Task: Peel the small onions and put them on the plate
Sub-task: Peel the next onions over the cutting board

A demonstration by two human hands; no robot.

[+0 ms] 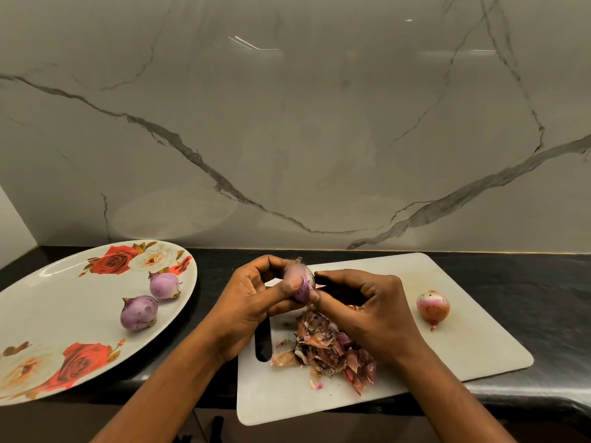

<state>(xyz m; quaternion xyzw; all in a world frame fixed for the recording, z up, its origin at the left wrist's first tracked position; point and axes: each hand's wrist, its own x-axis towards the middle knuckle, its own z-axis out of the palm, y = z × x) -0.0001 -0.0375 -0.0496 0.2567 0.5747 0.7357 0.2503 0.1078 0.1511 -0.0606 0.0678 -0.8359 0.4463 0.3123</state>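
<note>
My left hand (256, 298) grips a small purple onion (299, 278) above the white cutting board (447, 362). My right hand (367, 305) pinches a strip of skin at the onion's right side. Two peeled purple onions lie on the rose-patterned plate (64, 302) at the left, one nearer (139, 312) and one farther back (164, 285). An unpeeled onion (433, 308) with reddish skin lies on the right part of the board. A heap of onion skins (329, 346) sits on the board beneath my hands.
The board and plate rest on a dark counter (543, 282) against a marble wall (287, 139). The board's near corner overhangs the counter's front edge. The plate also sticks out over the front edge at the left.
</note>
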